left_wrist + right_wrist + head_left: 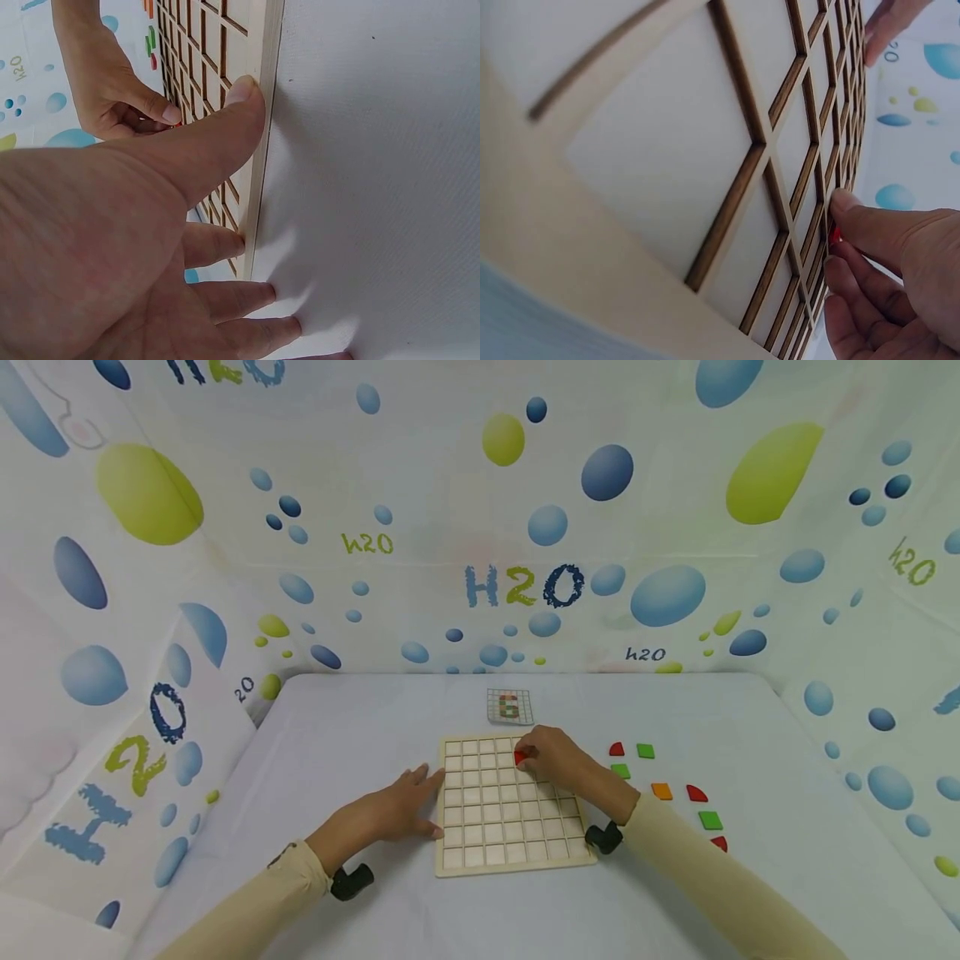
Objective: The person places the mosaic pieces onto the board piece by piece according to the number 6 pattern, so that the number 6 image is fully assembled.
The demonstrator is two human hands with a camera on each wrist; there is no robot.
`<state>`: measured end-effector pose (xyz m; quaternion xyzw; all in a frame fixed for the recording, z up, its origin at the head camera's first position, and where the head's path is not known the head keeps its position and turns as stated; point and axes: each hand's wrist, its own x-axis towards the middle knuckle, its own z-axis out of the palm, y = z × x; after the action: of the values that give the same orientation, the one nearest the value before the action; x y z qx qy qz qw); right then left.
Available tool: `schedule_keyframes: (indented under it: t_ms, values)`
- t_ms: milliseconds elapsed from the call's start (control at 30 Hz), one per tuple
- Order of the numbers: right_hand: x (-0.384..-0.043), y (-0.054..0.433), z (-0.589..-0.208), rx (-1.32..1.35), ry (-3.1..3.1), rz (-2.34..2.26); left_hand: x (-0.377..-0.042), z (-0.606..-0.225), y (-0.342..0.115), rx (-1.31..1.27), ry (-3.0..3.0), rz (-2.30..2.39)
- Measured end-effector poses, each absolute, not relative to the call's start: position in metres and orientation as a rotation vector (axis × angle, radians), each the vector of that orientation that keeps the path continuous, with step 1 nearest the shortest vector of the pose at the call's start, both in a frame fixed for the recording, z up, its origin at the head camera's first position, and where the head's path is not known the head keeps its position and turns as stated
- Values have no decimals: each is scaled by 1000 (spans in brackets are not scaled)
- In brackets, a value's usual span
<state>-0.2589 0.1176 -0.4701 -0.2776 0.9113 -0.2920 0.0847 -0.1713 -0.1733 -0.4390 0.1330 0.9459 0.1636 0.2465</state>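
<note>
Red piece (pixel 519 758), seemingly pinched by right hand (pixel 556 758).

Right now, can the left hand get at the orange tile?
Probably not directly: the left hand is at the left edge of the board, and the right arm crosses between that hand and the orange tile. The tile itself looks uncovered.

The right hand (pixel 922 274) pinches a red piece (pixel 835 235) at the gridded board (pixel 555 225), the left hand (pixel 892 28) beyond.
</note>
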Motion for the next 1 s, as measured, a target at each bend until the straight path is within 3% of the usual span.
schedule_keyframes:
  t_ms: [400,767,1000]
  values:
    - [-262,134,-457,-736,2754,-943,-172,-437,-171,351,2582,428]
    - [-270,192,-445,-702,2851,-1084,-173,-442,-173,352,2592,400]
    - [-270,239,-438,-460,2856,-1115,-173,-443,-173,371,2598,395]
